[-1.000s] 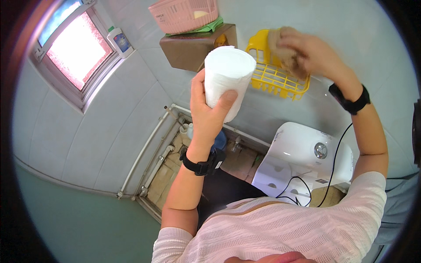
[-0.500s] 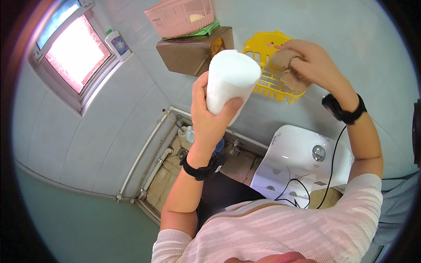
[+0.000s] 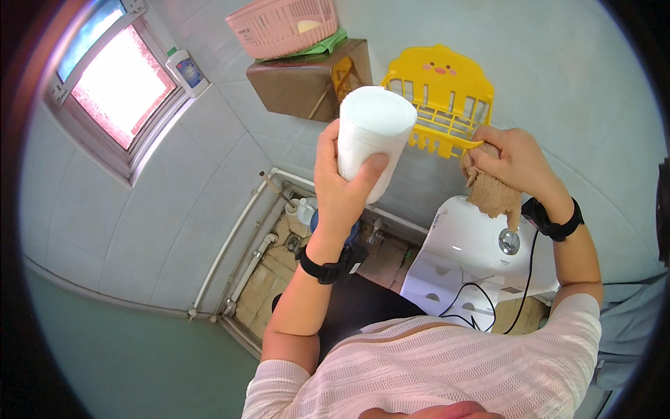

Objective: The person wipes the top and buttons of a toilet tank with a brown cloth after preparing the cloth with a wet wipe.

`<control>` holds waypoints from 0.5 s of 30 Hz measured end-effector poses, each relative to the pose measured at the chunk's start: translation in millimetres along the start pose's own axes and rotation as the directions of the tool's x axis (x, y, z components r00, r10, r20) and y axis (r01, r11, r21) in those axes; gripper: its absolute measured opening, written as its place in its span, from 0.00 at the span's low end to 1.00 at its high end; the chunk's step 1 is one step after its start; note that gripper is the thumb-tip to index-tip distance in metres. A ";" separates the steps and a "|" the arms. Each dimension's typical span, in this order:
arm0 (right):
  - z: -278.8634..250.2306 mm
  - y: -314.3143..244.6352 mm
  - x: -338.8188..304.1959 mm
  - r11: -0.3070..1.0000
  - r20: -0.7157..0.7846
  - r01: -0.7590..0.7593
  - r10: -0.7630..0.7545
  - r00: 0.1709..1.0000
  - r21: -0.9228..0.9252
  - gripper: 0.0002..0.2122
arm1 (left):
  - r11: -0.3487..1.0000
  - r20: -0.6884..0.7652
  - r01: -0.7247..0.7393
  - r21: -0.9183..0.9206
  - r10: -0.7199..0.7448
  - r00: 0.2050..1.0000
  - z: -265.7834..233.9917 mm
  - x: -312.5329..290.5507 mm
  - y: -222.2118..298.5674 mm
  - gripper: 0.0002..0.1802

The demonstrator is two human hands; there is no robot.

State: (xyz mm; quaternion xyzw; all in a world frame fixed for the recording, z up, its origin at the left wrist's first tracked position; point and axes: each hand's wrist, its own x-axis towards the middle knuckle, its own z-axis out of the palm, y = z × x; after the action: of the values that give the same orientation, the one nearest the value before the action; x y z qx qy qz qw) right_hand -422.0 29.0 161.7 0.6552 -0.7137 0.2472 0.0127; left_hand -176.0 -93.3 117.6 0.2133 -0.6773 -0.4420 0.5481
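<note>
My left hand (image 3: 344,171) is wrapped round a white paper roll (image 3: 380,129), its round end tilted up toward me. In my right hand (image 3: 516,157) a crumpled brown cloth (image 3: 492,192) is gripped, its lower end hanging loose. That hand is at the lower right corner of a yellow wall rack (image 3: 450,66) with a small animal face; whether the fingers touch the rack I cannot tell. Nothing lies on the rack's visible slats.
A metal box (image 3: 300,87) on the wall bears a green packet (image 3: 326,43) and a pink basket (image 3: 283,31). A white toilet tank (image 3: 457,234) with a round button stands below. On the window sill is a white bottle (image 3: 187,72). White pipes (image 3: 209,276) run along the wall.
My right hand has moved down and to the right with the brown cloth, off the yellow rack's slats. The paper roll, still in my left hand, has shifted slightly right and down.
</note>
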 end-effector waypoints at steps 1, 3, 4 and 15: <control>0.0 0.1 0.7 1.000 0.004 -0.003 0.003 1.000 0.018 0.11 | 0.999 -0.027 -0.011 0.037 0.012 1.000 -4.4 0.8 -4.7 0.35; 3.9 -0.7 1.2 0.992 -0.039 0.008 -0.003 0.999 0.122 0.11 | 0.997 -0.055 -0.017 0.076 0.021 0.998 -9.3 3.1 -6.0 0.35; 5.8 -0.7 1.2 0.975 -0.085 0.023 -0.004 0.996 0.222 0.11 | 0.999 -0.064 -0.026 0.037 0.028 0.998 -10.5 4.6 -4.4 0.36; 8.2 8.3 -4.3 0.987 0.013 0.002 -0.004 1.000 0.162 0.12 | 0.997 -0.052 -0.056 0.045 0.058 0.997 -5.9 3.4 1.5 0.37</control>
State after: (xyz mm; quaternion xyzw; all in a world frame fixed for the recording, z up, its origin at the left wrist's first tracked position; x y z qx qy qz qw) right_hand -426.7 30.1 150.2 0.6568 -0.6903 0.3002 -0.0449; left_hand -171.3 -97.3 120.8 0.2175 -0.6775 -0.4056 0.5737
